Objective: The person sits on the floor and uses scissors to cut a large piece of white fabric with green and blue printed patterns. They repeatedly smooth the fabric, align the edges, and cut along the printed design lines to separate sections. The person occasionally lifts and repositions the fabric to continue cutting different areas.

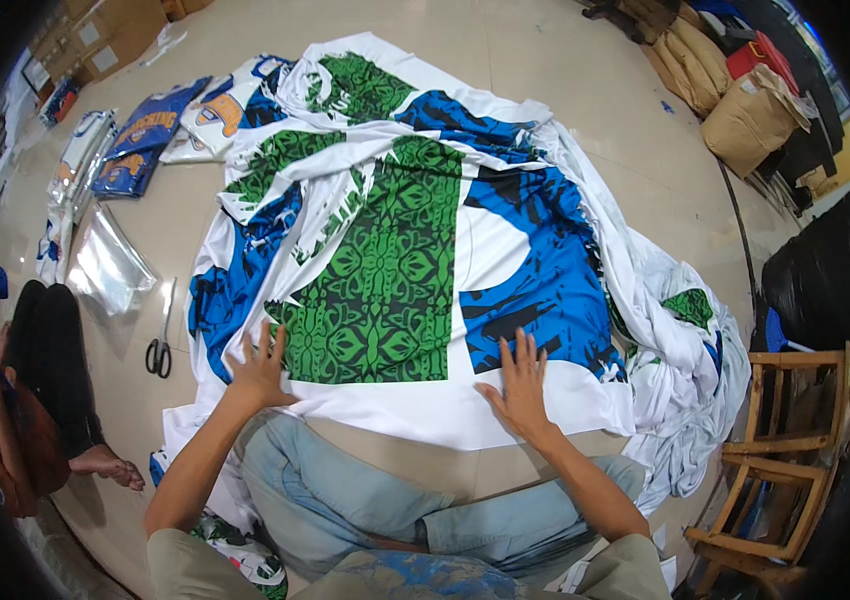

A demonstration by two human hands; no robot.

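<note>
A large sheet of white fabric (385,405) printed with green-and-black and blue-and-black panels lies spread over the floor before my crossed legs. On its near left part, beside the green patterned panel (375,270), my left hand (260,375) rests with fingers spread. My right hand (520,385) lies flat with its fingers apart, reaching onto the lower edge of the blue panel (535,290). Neither hand grips anything. Toward the far side the cloth bunches into folds, and a loose heap of it (685,400) trails off to the right.
Scissors (159,355) lie left of the cloth, near clear plastic bags (113,260) and folded blue garments (150,130). Another person sits at the left, a bare foot (107,465) showing. A wooden stool (785,450) stands at right; brown paper sacks (750,120) are farther back.
</note>
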